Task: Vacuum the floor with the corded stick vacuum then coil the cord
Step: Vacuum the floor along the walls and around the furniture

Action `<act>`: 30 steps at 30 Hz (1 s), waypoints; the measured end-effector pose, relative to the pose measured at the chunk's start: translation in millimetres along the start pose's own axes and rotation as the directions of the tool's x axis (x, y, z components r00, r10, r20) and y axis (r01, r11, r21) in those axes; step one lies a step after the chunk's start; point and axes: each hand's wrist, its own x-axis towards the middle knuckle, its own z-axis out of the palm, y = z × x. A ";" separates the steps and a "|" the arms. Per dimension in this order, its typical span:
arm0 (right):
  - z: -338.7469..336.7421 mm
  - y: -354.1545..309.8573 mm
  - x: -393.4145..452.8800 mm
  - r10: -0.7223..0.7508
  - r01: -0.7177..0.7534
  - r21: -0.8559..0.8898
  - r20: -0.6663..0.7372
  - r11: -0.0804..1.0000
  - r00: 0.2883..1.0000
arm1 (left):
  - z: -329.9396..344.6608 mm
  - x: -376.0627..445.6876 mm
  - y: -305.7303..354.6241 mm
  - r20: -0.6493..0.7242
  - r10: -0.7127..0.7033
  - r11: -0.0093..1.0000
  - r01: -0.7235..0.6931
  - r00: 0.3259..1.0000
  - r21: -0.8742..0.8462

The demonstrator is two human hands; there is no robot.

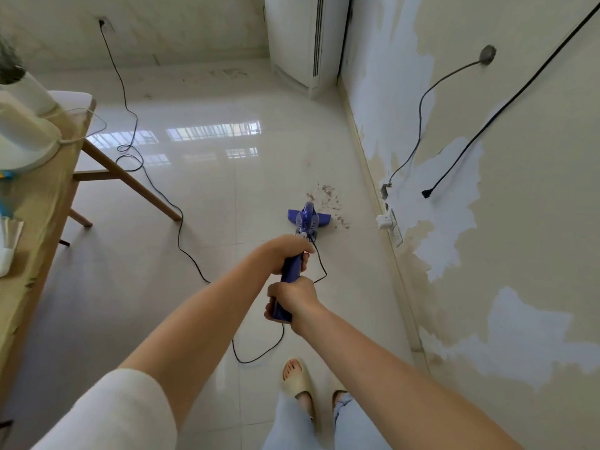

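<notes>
A: Head view; what is held?

B: The purple stick vacuum (293, 264) is gripped by both hands on its handle; the left hand (285, 253) is clenched round the handle higher up, nearer the body of the machine; the right hand (292, 298) is clenched round the handle's end, just below the left; each grip is closed on the vacuum.

A: Where is the vacuum's head?

B: The floor head (309, 219) is set on the glossy tiled floor (227, 190), right at the edge of a patch of brown debris (331, 199); the patch is seen near the skirting of the wall on the right.

A: Cord?

B: The black cord (152, 186) is plugged into a wall socket (103, 23) at the far left; it is trailed across the floor with loops near a leg of the wooden bench (42, 203), then curved back below the hands to the handle.

A: Anything else?

B: A white power strip (386, 222) is seen by the peeling wall; a second black cable (487, 125) is hung down that wall; feet in beige slippers (297, 380) are seen at the bottom edge.
</notes>
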 end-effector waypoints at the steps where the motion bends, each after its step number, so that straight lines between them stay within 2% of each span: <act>1: -8.6 0.2 5.5 0.007 -0.008 -0.026 -0.020 1.000 1.000 | 6.9 4.6 -0.4 -0.005 0.021 1.000 -0.021 1.000 -0.009; 4: -30.5 -0.2 15.1 0.000 -0.006 -0.072 -0.081 0.997 0.997 | 25.1 14.8 2.4 -0.018 0.054 0.999 -0.054 0.998 -0.003; 7: -45.6 -4.0 11.4 -0.001 -0.007 -0.072 -0.107 0.997 0.994 | 39.1 16.9 9.2 0.002 0.030 0.999 -0.030 1.000 -0.028; 12: -59.9 -10.6 -15.7 0.012 -0.013 -0.031 -0.049 0.999 0.999 | 51.4 6.6 16.2 0.063 -0.076 0.994 0.081 0.995 -0.080; 15: -59.0 -14.3 -17.5 0.001 -0.003 -0.036 -0.052 0.999 0.999 | 51.8 5.5 20.6 0.071 -0.093 0.991 0.099 0.993 -0.091; 19: -55.6 -24.6 -4.6 -0.022 0.020 -0.036 -0.050 0.999 0.999 | 48.5 13.2 31.5 0.038 -0.070 0.994 0.073 0.997 -0.082; 26: -63.9 -32.4 29.6 -0.057 0.042 -0.206 -0.067 0.978 0.996 | 48.3 37.5 37.2 -0.042 -0.011 0.991 0.006 0.999 -0.131; 30: -75.2 -31.4 28.6 -0.046 0.021 -0.217 -0.112 0.976 0.993 | 59.1 40.2 38.1 -0.023 -0.024 0.988 0.020 0.999 -0.155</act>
